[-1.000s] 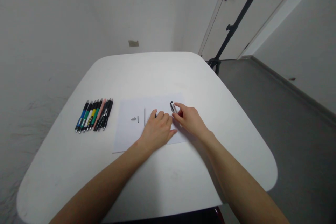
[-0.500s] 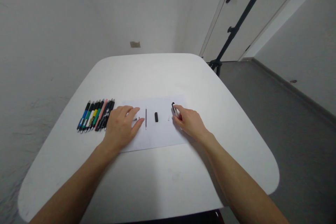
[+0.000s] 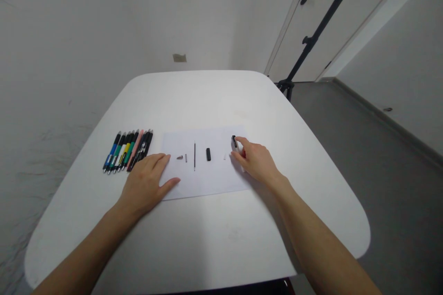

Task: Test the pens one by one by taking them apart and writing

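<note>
My left hand lies with its fingers apart over the left edge of a white paper sheet, holding nothing. To its right on the paper are a small metal pen tip, a spring, a thin dark ink refill and a short black grip sleeve. A tiny pale clear piece sits farther right. At the paper's right side my right hand has thumb and index finger around a black-and-white pen barrel; its lower part is hidden by the fingers.
Several pens in various colours lie side by side left of the paper, close to my left hand. The white table has rounded corners. Beyond its right side stand a black tripod stand and a door.
My left hand has drawn back leftward and toward me, uncovering the metal tip and spring. My right hand keeps the pen barrel at the paper's right side. The view has shifted slightly.
</note>
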Demonstrator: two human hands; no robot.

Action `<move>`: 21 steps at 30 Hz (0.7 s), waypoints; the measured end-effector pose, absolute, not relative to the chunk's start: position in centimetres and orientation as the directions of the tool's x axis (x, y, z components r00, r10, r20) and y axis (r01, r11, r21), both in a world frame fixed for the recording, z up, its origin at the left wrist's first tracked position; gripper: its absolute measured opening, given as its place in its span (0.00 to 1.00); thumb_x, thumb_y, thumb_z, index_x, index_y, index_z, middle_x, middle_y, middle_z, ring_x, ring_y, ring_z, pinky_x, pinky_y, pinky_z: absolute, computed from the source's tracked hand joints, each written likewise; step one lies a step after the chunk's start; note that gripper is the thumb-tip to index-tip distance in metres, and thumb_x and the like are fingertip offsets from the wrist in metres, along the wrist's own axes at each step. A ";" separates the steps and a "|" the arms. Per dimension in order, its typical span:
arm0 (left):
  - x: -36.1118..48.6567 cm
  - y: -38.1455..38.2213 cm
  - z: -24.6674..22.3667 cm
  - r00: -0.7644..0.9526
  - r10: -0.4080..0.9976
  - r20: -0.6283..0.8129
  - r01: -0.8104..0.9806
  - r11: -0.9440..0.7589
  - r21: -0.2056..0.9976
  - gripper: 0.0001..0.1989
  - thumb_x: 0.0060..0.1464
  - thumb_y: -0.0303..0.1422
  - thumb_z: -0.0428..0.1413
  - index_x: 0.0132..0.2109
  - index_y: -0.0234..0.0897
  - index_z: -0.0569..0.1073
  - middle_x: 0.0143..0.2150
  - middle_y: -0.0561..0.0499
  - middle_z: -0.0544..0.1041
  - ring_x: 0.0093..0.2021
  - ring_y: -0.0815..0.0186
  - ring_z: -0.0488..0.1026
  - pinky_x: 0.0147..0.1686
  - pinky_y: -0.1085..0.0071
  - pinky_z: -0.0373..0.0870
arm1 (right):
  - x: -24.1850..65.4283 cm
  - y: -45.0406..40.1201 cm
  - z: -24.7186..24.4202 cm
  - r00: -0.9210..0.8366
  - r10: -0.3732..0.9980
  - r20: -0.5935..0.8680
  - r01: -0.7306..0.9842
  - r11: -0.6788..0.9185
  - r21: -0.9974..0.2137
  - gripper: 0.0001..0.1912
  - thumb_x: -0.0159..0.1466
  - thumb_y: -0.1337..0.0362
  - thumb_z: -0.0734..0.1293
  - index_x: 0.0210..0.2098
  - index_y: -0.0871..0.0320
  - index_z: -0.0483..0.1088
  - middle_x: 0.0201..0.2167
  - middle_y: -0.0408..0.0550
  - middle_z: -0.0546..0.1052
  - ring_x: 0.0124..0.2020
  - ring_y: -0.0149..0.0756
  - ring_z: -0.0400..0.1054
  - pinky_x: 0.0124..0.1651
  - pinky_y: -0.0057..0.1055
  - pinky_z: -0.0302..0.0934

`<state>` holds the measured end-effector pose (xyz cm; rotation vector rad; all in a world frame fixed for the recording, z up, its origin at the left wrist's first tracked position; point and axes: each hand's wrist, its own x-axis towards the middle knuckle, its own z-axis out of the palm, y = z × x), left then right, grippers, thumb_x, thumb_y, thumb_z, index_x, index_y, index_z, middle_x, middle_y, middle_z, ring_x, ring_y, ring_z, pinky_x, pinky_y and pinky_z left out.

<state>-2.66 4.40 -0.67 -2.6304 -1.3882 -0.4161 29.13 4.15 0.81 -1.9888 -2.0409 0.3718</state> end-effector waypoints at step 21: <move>-4.5 5.3 -3.4 0.589 0.788 0.177 0.795 -0.605 0.048 0.39 0.61 0.56 0.41 0.67 0.30 0.59 0.68 0.36 0.61 0.69 0.51 0.56 0.67 0.50 0.56 | 31.2 4.4 1.8 0.174 0.985 0.000 0.908 -0.161 -0.387 0.18 0.65 0.57 0.62 0.49 0.59 0.74 0.31 0.51 0.80 0.32 0.42 0.71 0.36 0.35 0.55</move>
